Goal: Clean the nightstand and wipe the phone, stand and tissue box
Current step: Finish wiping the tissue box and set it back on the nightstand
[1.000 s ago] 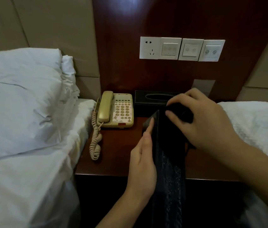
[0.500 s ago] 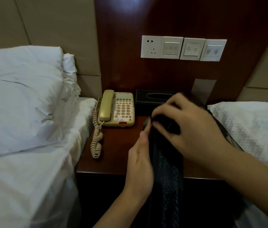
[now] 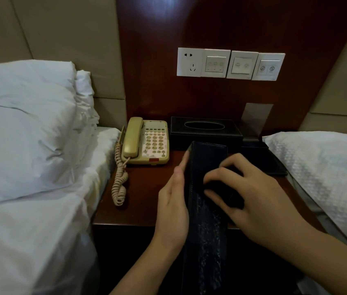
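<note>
The person is holding a long dark stand (image 3: pixel 207 209) upright over the front of the nightstand (image 3: pixel 144 201). The left hand (image 3: pixel 173 209) is lying flat along the stand's left side, fingers straight and pressed against it. The right hand (image 3: pixel 251 199) is curling its fingers round a dark cloth (image 3: pixel 223 189) and pressing it onto the stand's front face; the cloth is hard to make out against the dark surface. Lower down, that face is showing pale streaks.

At the back left of the nightstand a cream phone (image 3: pixel 147 141) is sitting with its handset in the cradle, its coiled cord (image 3: pixel 119 179) trailing toward the front edge. Just right of the phone a black tissue box (image 3: pixel 205 129) is standing against the wooden wall panel (image 3: pixel 210 24), behind the stand. A flat dark pad (image 3: pixel 268 161) is lying at the right rear. White pillows (image 3: pixel 25 124) are resting on the bed to the left, and a row of wall switches (image 3: pixel 230 63) is mounted above.
</note>
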`<state>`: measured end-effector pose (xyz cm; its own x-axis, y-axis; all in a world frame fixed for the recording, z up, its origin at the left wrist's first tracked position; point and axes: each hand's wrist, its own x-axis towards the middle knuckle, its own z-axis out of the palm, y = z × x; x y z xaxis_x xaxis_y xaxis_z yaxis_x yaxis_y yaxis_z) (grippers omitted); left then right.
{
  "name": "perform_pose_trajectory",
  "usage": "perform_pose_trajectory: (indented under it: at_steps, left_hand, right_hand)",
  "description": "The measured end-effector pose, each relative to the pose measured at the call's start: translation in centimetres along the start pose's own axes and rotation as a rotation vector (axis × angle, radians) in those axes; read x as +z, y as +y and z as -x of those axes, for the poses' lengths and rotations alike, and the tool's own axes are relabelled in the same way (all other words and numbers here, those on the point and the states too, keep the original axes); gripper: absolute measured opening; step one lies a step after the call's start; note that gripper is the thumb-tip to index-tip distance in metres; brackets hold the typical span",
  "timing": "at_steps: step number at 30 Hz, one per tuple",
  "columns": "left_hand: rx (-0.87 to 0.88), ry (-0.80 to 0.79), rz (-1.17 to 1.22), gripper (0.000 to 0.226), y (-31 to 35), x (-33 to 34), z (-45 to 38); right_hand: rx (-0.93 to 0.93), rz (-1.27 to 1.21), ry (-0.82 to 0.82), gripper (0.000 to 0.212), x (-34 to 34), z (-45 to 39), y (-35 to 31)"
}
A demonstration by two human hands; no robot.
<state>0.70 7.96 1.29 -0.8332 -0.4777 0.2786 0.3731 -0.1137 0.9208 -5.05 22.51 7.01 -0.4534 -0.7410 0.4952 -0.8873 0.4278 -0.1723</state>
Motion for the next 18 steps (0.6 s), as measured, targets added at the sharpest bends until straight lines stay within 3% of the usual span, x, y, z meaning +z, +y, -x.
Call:
perform_pose_trajectory:
  at_steps: [4,12,18]
  left_hand:
    - [-0.051,-0.038,-0.120,0.040,0.5,0.0,0.0]
    - [-0.472,0.062,-0.160,0.029,2.5,-1.0,1.3]
    - [-0.349,0.098,-0.059,0.042,1.0,-0.4,3.4]
  right_hand:
    - [0.041,-0.025,0.062,0.019,0.3,0.1,0.0]
    - [0.111,-0.011,0.094,0.021,1.5,-0.4,-1.1]
    - [0.128,-0.032,0.078,0.022,1.6,-1.3,-0.5]
